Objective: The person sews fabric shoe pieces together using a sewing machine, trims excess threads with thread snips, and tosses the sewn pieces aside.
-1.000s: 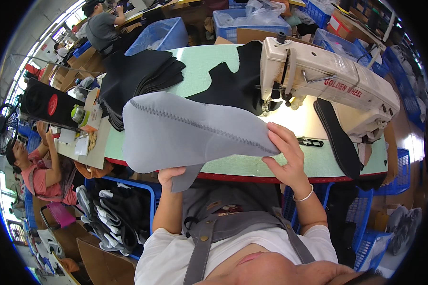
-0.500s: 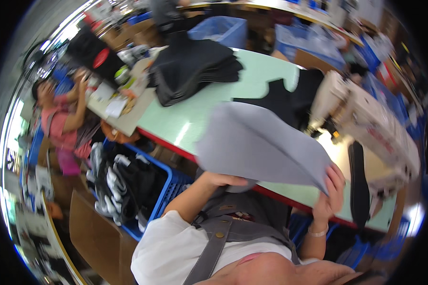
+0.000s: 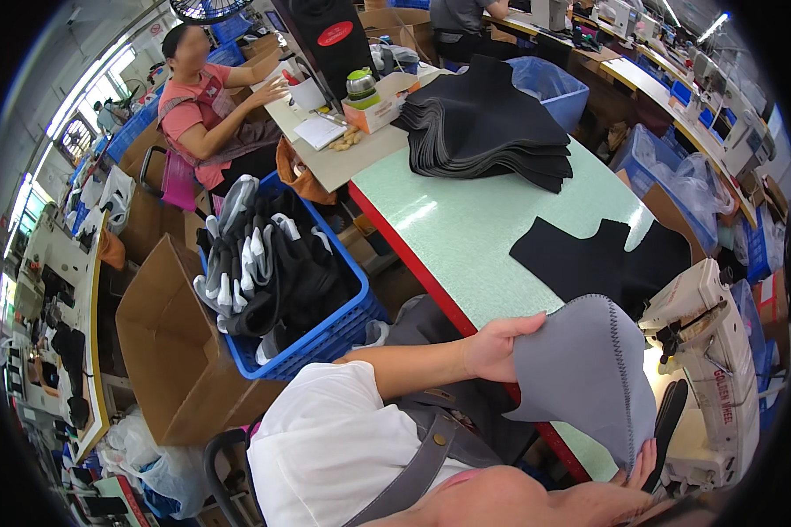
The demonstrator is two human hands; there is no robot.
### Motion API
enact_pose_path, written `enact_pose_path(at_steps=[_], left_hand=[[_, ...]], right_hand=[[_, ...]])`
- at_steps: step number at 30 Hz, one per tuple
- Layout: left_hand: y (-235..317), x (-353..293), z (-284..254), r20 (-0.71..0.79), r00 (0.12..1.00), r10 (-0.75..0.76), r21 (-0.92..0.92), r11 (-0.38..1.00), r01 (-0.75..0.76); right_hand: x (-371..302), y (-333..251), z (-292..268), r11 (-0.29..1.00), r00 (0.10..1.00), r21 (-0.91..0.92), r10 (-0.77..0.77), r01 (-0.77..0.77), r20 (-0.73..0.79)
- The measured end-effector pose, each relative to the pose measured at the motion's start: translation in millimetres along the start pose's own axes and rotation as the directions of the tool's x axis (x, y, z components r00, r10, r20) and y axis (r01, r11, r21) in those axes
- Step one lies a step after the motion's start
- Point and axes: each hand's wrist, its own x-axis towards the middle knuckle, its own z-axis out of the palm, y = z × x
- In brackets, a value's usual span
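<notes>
A grey fabric piece (image 3: 562, 369) with a dark zigzag seam along its right side is stretched between my two hands, above the front edge of the pale green table (image 3: 461, 224). My left hand (image 3: 499, 350) pinches its left edge, thumb on top and the other fingers underneath. At the lower right corner my right hand (image 3: 638, 468) grips the fabric; part of that hand is hidden behind it. Just right of the piece stands a cream sewing machine (image 3: 707, 360), with a long narrow black piece (image 3: 670, 422) beside its bed. Flat black cut pieces (image 3: 589, 263) lie beyond the fabric.
A stack of black pieces (image 3: 488, 127) sits on the table's far part. At my left stand a blue basket (image 3: 330, 321) full of black and grey items and an open cardboard box (image 3: 163, 351). A person in pink (image 3: 206, 132) sits at the far left; another is farther back.
My view has swung left, so the table and basket appear farther right. The grey piece has turned and now shows its zigzag seam. Both hands still hold it, the right one lower in the picture.
</notes>
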Motion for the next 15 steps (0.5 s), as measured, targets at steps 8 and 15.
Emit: enact_pose_path(at_steps=[8, 15], left_hand=[[-4.9, -0.6, 20.8, -0.036, 0.998, 0.057, 0.063, 0.996, -0.055], [-7.8, 3.5, 27.9, -0.265, 0.957, -0.114, 0.381, 0.9, 0.213]], right_hand=[[-11.5, 6.5, 0.8, 0.988, 0.987, 0.013, 0.155, -0.156, 0.035], [60.7, -72.8, 58.1, 0.944, 0.785, 0.048, 0.299, -0.326, -0.542]])
